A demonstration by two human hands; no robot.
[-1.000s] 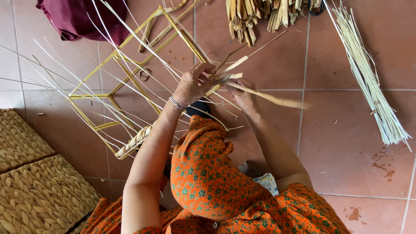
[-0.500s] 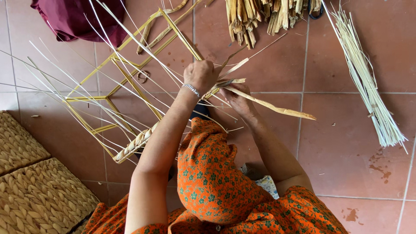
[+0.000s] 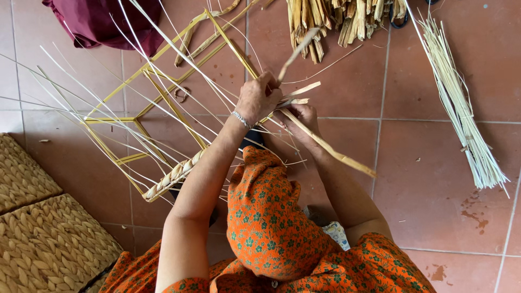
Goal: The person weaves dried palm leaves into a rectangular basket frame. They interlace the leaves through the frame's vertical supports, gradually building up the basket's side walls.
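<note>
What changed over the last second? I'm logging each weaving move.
The left hand moved up the frame and now grips a strip pointing upward. The right hand still holds the long strip, which now slants lower. The bundle, cloth and woven baskets stayed put.

The dried-leaf bundle and maroon cloth run past the top edge.

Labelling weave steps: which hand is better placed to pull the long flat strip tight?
Probably right. The right hand lies on the flat strip, whose free end trails to that side. The left hand is closed at the frame corner, steadying it.
</note>
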